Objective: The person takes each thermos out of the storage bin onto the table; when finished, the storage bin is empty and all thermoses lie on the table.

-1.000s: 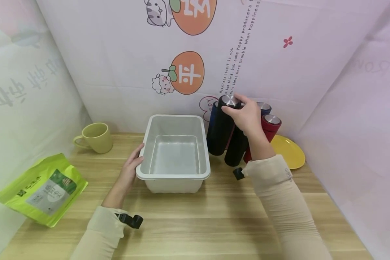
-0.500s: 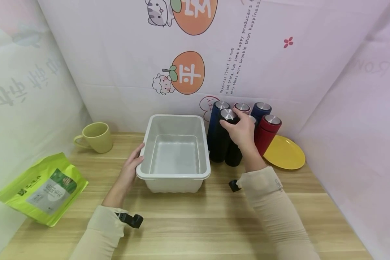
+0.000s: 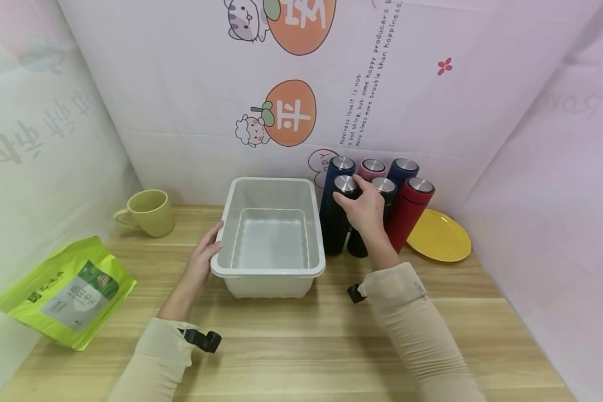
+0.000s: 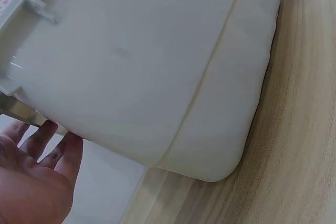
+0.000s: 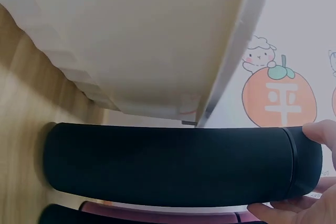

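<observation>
My right hand (image 3: 365, 211) holds a black thermos bottle (image 3: 335, 226) by its silver-topped lid, thumb on one side and fingers on the other. In the right wrist view, the black thermos bottle (image 5: 168, 165) has its base at the tabletop, close to the bin's wall. My left hand (image 3: 201, 258) touches the left side of a light grey plastic bin (image 3: 268, 273) near its rim. The left wrist view has the fingers (image 4: 67, 156) fairly straight against the bin (image 4: 136, 66); the thumb is hard to make out there. Nothing lies inside the bin.
Several more thermos bottles cluster at the right: blue (image 3: 343, 163), pink (image 3: 373, 166), dark blue (image 3: 406, 166), black (image 3: 384, 187) and red (image 3: 413, 209). Behind them lies a yellow plate (image 3: 444, 237). A mug (image 3: 153, 213) and green pouch (image 3: 75, 293) stand left. Cloth walls (image 3: 191, 100) enclose the table.
My right hand has lowered the black thermos bottle and brought it slightly left and nearer, towards the bin. The pink and other bottles behind have come into view. My left hand stays put.
</observation>
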`<state>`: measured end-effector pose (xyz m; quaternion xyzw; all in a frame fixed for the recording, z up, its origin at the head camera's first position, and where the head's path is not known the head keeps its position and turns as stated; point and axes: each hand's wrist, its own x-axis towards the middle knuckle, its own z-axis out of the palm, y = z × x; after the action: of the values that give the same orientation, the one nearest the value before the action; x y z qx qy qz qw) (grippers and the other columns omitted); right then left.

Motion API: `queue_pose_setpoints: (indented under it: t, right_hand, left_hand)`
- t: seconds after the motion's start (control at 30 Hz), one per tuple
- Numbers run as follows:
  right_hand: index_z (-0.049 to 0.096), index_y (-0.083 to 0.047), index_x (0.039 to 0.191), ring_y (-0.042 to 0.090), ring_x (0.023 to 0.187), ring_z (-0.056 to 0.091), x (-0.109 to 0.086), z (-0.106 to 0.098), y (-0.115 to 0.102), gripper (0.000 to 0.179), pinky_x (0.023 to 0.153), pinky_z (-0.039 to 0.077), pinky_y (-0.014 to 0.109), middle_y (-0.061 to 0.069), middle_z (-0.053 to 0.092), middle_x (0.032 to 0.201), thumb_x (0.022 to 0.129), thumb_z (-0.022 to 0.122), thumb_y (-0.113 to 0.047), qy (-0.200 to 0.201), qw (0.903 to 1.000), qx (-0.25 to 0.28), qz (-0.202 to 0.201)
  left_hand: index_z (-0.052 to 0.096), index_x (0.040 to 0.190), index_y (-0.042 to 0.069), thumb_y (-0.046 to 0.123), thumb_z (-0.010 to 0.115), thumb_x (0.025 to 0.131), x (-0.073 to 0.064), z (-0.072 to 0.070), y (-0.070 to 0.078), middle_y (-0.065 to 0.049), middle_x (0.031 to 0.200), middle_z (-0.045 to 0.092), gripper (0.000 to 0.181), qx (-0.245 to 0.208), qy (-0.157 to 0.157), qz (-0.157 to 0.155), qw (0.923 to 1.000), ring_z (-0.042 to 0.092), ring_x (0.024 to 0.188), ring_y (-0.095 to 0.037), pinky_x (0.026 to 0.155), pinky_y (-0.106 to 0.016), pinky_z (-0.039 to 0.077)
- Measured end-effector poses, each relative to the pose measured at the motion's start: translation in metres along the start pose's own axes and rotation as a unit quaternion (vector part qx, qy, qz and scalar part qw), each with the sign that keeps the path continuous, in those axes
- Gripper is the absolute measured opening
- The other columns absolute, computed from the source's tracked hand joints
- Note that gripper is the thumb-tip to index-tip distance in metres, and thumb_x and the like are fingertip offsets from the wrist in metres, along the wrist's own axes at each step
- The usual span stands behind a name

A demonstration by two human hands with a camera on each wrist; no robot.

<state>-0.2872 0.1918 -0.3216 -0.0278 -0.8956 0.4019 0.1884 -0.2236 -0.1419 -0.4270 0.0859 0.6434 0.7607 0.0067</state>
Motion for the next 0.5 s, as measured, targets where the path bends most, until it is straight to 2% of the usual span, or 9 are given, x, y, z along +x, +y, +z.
queue_pose_setpoints:
  t: [0.3, 0.5]
  right_hand:
    - [0.049, -0.007, 0.143, 0.032, 0.13, 0.042, -0.0028, 0.0072, 0.0068, 0.065, 0.108, 0.032, 0.043, 0.015, 0.048, 0.143, 0.087, 0.073, -0.029, 0.004, 0.9998, 0.012, 0.013]
    - [0.046, -0.005, 0.145, 0.033, 0.132, 0.039, -0.0015, 0.009, 0.0054, 0.067, 0.11, 0.029, 0.043, 0.016, 0.047, 0.144, 0.088, 0.071, -0.031, -0.003, 1.0, 0.005, 0.004]
  left_hand:
    - [0.018, 0.153, -0.002, 0.006, 0.033, 0.103, -0.0019, 0.0003, -0.0018, -0.014, 0.161, 0.008, 0.053, -0.001, -0.002, -0.003, 1.0, 0.01, 0.144, -0.026, 0.114, -0.041, 0.014]
    - [0.018, 0.153, -0.002, 0.006, 0.033, 0.104, -0.0018, 0.0005, -0.0002, -0.013, 0.161, 0.009, 0.053, -0.002, 0.001, -0.002, 1.0, 0.011, 0.144, -0.025, 0.114, -0.042, 0.014]
